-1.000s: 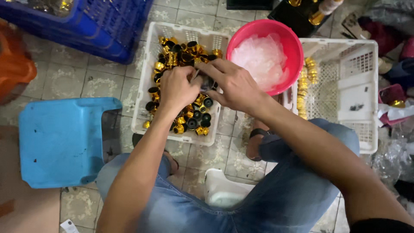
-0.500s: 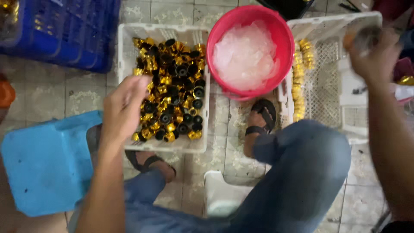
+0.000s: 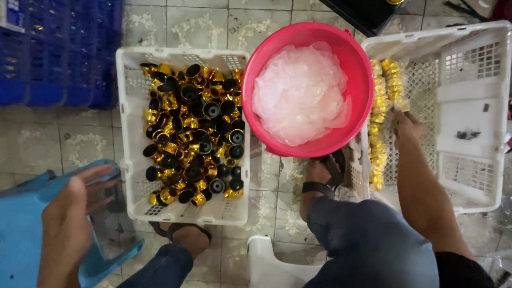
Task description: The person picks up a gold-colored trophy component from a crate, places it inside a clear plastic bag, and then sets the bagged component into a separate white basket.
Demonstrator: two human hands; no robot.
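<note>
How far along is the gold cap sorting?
Done: rows of gold caps lined up in the white lattice crate. In hand: right hand rests at those rows; left hand touches the blue plastic stool. Left: the white plastic basket is heaped with loose gold-and-black caps.

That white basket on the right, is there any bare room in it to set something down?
Yes: the right white basket has bare mesh right of the gold strings, where the right hand rests. The left basket and pink bowl are crowded.
</note>
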